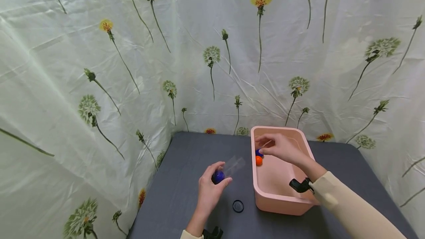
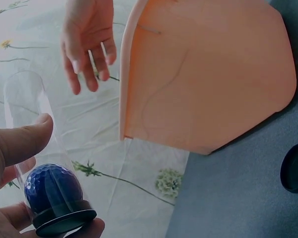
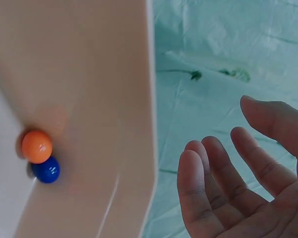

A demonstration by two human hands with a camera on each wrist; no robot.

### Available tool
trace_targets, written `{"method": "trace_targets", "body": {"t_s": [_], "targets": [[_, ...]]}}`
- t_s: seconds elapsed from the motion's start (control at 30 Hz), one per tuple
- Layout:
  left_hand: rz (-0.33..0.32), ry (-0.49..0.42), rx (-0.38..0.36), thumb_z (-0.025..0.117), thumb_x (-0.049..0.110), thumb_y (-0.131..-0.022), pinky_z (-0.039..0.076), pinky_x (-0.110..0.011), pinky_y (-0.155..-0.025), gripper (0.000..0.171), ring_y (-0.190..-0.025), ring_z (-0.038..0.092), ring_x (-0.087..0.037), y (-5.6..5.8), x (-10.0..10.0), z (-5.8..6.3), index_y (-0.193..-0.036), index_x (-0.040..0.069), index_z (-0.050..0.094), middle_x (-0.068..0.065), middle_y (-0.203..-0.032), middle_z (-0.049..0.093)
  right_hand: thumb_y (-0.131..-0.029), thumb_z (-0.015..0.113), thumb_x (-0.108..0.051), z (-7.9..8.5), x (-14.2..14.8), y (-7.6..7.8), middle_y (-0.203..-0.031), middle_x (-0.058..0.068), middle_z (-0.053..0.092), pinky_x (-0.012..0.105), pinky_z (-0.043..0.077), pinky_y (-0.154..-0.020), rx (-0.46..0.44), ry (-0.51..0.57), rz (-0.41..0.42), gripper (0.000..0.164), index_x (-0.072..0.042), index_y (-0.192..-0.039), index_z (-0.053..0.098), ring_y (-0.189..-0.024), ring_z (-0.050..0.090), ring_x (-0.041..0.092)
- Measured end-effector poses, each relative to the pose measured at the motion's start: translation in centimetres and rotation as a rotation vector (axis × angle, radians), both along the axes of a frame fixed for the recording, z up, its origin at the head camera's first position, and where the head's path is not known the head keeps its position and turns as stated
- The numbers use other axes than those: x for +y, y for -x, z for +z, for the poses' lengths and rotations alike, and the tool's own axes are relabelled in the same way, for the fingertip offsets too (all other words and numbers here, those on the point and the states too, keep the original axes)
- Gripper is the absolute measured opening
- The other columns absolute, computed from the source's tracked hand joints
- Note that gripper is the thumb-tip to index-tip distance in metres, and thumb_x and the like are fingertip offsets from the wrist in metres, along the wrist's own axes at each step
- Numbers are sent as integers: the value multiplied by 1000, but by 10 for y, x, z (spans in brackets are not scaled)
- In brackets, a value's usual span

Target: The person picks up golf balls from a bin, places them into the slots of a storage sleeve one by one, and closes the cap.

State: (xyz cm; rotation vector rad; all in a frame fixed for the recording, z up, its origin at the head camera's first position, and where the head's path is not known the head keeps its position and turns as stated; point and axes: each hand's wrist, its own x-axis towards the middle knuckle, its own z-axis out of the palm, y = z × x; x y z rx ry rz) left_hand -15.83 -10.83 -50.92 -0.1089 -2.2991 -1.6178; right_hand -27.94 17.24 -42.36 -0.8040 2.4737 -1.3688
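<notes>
Flowered sheeting (image 1: 192, 28) backed the pink bin (image 1: 280, 204) holding two balls (image 1: 259, 160). Left of it, near a black cap (image 1: 238, 206), the left hand (image 1: 208, 189) gripped a clear tube (image 1: 235, 165); above the bin, the right hand (image 1: 281, 147) curved loosely, empty.

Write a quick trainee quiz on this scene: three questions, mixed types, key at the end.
1. True or false: the left hand holds a clear tube with nothing inside it.
2. Fill in: the pink bin holds one blue ball and one ____ ball.
3. Choose: the loose black cap lies A) inside the bin; B) on the bin's rim; C) on the dark tabletop.

Key: 1. False; a dimpled blue ball shows inside. 2. Orange. 3. C.
</notes>
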Motion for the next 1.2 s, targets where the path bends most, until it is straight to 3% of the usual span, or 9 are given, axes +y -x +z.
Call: {"method": "trace_targets", "body": {"t_s": [0.13,0.33,0.53,0.67,0.8,0.97,1.2], "targets": [[8,4,-4,88,24,-80,54,-43,-92,54,-111,63,-18,0,0,2,-127,36,65,1,-118,67,-93,73,-13,-7,4,13,-119,22,65,35,58,-80,-22,-22,-8,42,0,-132,62,-102,64,32],[25,37,7,89,23,-79,54,-41,-90,54,-108,64,-17,2,-1,2,-126,35,66,-1,-115,68,-93,72,-11,-20,5,30,-120,24,64,46,58,-82,-90,-47,-52,42,1,-131,62,-98,66,27],[41,62,12,89,23,-77,54,-39,-88,54,-106,64,-15,4,-1,0,-126,29,68,5,-112,67,-92,72,-8,-46,4,51,-119,27,65,43,58,-71,-138,-67,-71,41,4,-129,62,-89,65,29],[42,67,6,90,26,-77,54,-38,-87,53,-107,63,-13,3,-1,0,-125,33,68,8,-112,65,-91,69,-2,-67,4,62,-118,26,66,50,57,-70,-184,-91,-78,38,6,-127,62,-85,65,30],[34,58,-8,90,28,-77,54,-37,-87,53,-104,62,-13,3,-2,0,-124,36,68,6,-110,64,-89,67,1,-85,3,70,-103,20,69,52,57,-68,-205,-166,-54,37,7,-125,62,-79,64,29],[29,43,-24,90,26,-77,53,-36,-86,52,-103,61,-15,4,-4,0,-124,35,69,4,-109,64,-85,69,3,-95,2,75,-82,13,64,53,57,-64,-218,-234,-20,38,8,-122,64,-67,60,29],[25,40,-41,89,30,-77,53,-34,-85,52,-104,60,-15,7,-7,-1,-124,37,68,9,-108,62,-81,68,5,-105,-1,79,-77,17,64,48,57,-61,-278,-303,-23,39,0,-120,68,-61,59,33]]}}
